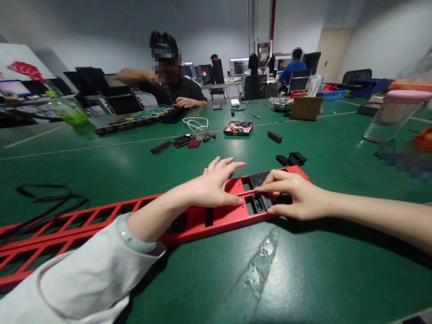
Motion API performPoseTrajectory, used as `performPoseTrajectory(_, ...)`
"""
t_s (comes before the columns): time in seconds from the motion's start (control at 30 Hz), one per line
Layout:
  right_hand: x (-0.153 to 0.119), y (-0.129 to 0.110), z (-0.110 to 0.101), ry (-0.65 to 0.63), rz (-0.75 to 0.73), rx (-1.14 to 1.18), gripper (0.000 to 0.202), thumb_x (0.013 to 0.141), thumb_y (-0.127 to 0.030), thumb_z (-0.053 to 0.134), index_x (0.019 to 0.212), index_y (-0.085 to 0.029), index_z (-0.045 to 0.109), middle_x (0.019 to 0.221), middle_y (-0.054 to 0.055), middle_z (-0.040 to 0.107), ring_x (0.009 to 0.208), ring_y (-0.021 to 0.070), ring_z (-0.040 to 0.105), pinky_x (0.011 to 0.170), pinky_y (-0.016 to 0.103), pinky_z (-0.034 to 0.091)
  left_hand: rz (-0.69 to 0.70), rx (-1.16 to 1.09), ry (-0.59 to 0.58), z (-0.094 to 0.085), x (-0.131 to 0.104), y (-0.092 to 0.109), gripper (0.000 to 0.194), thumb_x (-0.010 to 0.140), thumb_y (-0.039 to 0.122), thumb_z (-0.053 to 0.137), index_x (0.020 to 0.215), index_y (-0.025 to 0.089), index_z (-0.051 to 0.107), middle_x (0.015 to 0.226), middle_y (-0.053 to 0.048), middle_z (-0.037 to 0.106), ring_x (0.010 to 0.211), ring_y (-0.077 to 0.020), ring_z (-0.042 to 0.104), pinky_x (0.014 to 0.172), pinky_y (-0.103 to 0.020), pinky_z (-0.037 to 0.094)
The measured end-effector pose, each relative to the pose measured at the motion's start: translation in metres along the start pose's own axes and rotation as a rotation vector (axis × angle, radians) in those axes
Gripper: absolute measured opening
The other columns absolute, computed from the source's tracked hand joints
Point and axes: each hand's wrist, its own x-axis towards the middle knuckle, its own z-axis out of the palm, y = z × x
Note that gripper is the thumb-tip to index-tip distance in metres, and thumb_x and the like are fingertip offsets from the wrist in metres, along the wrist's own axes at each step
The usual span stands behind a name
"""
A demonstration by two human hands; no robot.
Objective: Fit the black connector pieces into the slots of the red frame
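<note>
A long red metal frame [189,225] with two rows of rectangular openings lies across the green table. My left hand [216,182] rests over it with fingers spread, holding nothing; its thumb lies on the red surface. At the frame's right end my right hand [293,193] has thumb and fingers closed on a small black plastic block [266,202] in the near row. Another black block [257,180] sits in the far row, partly behind my right fingers. Several loose black blocks [292,159] lie just beyond the frame's right end.
A black cable [50,198] crosses the frame's left part. Farther back are a small tray [238,128], dark and red pieces [182,141], and a clear pink-lidded jar [388,117]. Opposite, a person [168,85] works at a wired black strip [141,118].
</note>
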Motion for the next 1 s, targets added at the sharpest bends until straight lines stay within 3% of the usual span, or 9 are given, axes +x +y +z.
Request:
performPoseTrajectory(0.13,0.000,0.000,0.000,-0.002,-0.001,-0.003,0.044,0.070,-0.025,0.064,0.113,-0.017,0.057,0.092,0.008,0.055,0.085,0.0172,0.053,0.077,0.033,0.045,-0.038,0.017,-0.031,0.011,0.004,-0.001,0.079,0.066,0.055,0.056,0.132,0.020,0.031,0.140,-0.011,0.026,0.130,-0.0349,0.008,0.102,-0.050,0.016)
performPoseTrajectory(0.33,0.000,0.001,0.000,-0.002,-0.009,0.005,0.046,0.070,-0.025,0.064,0.115,-0.018,0.055,0.092,0.008,0.054,0.084,0.0168,0.053,0.073,0.032,0.046,0.046,0.054,0.019,0.020,0.007,0.001,0.071,0.066,0.051,0.058,0.126,0.018,0.040,0.130,-0.009,0.042,0.123,-0.0277,0.032,0.101,-0.039,0.027)
performPoseTrajectory(0.47,-0.001,0.002,0.000,-0.005,-0.011,0.012,0.047,0.070,-0.025,0.064,0.116,-0.018,0.055,0.091,0.008,0.054,0.082,0.0162,0.053,0.069,0.030,0.046,0.045,0.066,0.001,0.020,0.007,0.004,0.069,0.067,0.052,0.057,0.123,0.015,0.043,0.125,-0.010,0.047,0.119,-0.0267,0.038,0.097,-0.035,0.032)
performPoseTrajectory(1.0,0.000,0.002,0.000,-0.005,-0.014,0.002,0.047,0.070,-0.025,0.064,0.116,-0.018,0.054,0.092,0.008,0.054,0.083,0.0166,0.053,0.070,0.031,0.046,0.025,0.047,-0.013,0.020,0.006,0.005,0.071,0.069,0.055,0.054,0.126,0.015,0.040,0.129,-0.010,0.045,0.117,-0.0258,0.043,0.095,-0.034,0.034)
